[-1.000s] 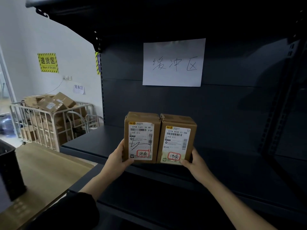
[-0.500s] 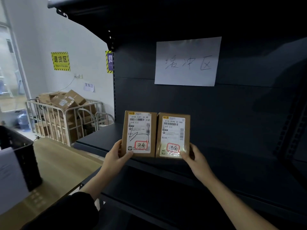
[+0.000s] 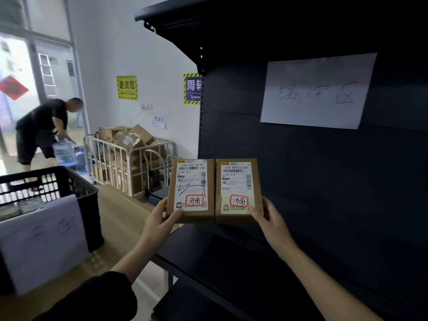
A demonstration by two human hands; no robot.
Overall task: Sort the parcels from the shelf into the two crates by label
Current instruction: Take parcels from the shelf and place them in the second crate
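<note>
Two brown cardboard parcels are held upright side by side in front of the dark shelf (image 3: 324, 205), both lifted clear of it. My left hand (image 3: 159, 216) grips the left parcel (image 3: 191, 214) at its lower left corner. My right hand (image 3: 268, 216) grips the right parcel (image 3: 238, 217) at its lower right corner. Each white shipping label carries the same red-boxed handwritten mark near the bottom. A black plastic crate (image 3: 76, 188) stands on the wooden table at the left, with a white paper sign (image 3: 44, 242) hanging on its front.
A white paper sign (image 3: 317, 91) is taped to the shelf's back panel. A white wire cage cart (image 3: 129, 167) full of cardboard boxes stands by the far wall. A person in black (image 3: 41, 128) bends over water jugs (image 3: 64, 151) at the far left.
The view has swung left, bringing the crate and the bending person into sight. Both parcels have been lifted off the shelf and stay together in my hands.
</note>
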